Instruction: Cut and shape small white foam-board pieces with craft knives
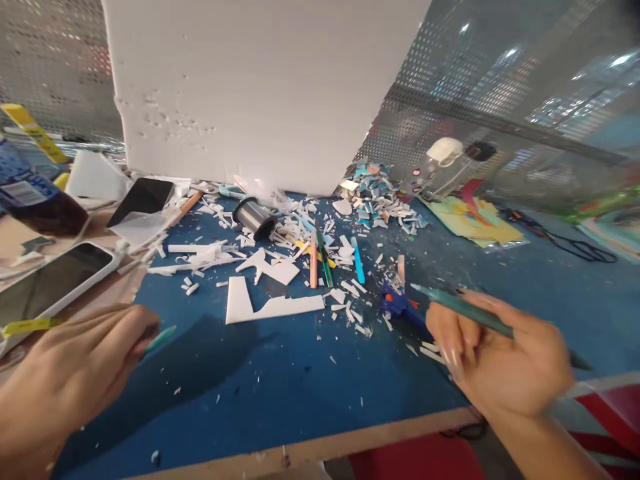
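My left hand [95, 360] is closed on a small teal pointed piece [161, 339], whose tip sticks out past the fingers. Its full shape is hidden in the grip. On the right, my right hand [505, 353], palm turned up, grips a teal pen-like stick [470, 312] with a paler pointed end. Between the two hands lies an L-shaped white foam piece [275, 308] on the blue work surface [305, 380]. A blue glue gun [400, 303], partly covered by my right hand, rests just left of it.
White scraps and a dark spool [255, 219] lie beyond the foam piece. Behind stands a large white foam board [260, 87]. A phone [60, 273] and a bottle [35, 193] are at left. Yellow sheets [475, 220] lie at right, near a scrap pile [380, 197].
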Motion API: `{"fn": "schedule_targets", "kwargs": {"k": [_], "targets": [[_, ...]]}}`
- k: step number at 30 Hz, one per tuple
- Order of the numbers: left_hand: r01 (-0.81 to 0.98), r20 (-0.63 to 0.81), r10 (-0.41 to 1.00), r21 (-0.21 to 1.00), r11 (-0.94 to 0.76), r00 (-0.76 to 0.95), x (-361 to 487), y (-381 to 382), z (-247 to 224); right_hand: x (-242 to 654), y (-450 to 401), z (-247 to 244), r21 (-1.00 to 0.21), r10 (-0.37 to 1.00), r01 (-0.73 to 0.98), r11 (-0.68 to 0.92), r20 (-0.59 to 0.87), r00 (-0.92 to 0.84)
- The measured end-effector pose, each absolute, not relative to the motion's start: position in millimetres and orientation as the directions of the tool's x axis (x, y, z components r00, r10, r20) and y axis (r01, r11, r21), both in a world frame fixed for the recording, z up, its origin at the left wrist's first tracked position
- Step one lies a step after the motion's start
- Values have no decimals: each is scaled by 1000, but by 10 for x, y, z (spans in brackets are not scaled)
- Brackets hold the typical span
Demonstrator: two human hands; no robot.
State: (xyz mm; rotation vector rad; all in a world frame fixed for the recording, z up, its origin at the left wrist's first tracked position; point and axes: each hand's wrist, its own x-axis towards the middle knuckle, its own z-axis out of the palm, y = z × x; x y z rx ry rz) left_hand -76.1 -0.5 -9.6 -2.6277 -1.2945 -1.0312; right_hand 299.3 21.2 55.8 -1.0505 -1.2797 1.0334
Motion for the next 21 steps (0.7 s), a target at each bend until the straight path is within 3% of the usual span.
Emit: {"fn": "schedule_targets", "kwargs": {"k": [3, 5, 9, 13, 16, 18, 21], "targets": [[631, 518, 566, 64, -773, 641, -715, 10, -231, 2905, 339, 532, -980, 982, -80, 183, 186, -36], [567, 461, 520, 44, -823, 719, -598, 8, -318, 2704, 393, 472, -992, 989, -106, 67, 79, -121], [470, 296, 475, 91, -878, 829, -495, 29, -459, 2363, 567, 347, -989, 986, -147, -8, 17, -163], [469, 217, 504, 195, -862, 836, -557, 76, -522, 2242, 835, 219, -987, 984, -96, 129, 139, -107], [463, 203, 502, 209, -861, 841, -570, 83, -537, 2209, 1016, 103, -965, 962, 86, 247, 233, -144], [477, 211, 516, 210, -853, 830, -559, 74, -542, 2203, 1101, 25, -857, 901, 305, 415, 340, -269], [510, 223, 552, 219, -832, 804, -547, 70, -546, 2216, 1164, -67, -525, 777, 575, 628, 371, -509]]}}
